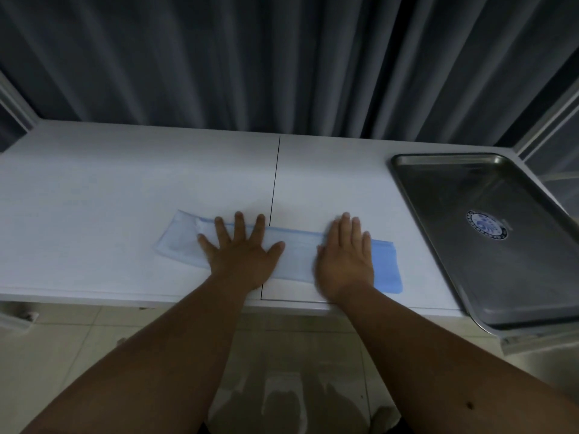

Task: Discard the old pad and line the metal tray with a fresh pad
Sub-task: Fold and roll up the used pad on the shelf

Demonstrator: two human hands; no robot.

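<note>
Inspector: Where does the pad [291, 255] lie?

Assessor: Low in the centre of the frame, folded into a long strip across the seam of the white table [125, 183]. It is pale along most of its length, with a blue face showing at its right end. The metal tray [438, 189] sits at the right edge of the frame, well apart from the strip, bare inside apart from a round printed emblem.

Inspector: And the hands?

Assessor: Both flat and released, gripping nothing. The left hand [241, 249] presses with fingers spread on the strip's left half; the right hand [346, 258], slightly blurred, lies with fingers together on the right half.

Inspector: Handling?

Assessor: Judged to be light, thin and limp; the backing looks smooth, so it may slide on the table and sag if lifted by one point. Best taken by pinching two corners of the blue end, or an edge at each end, and carried taut to the tray, whose rim looks stiff
</note>
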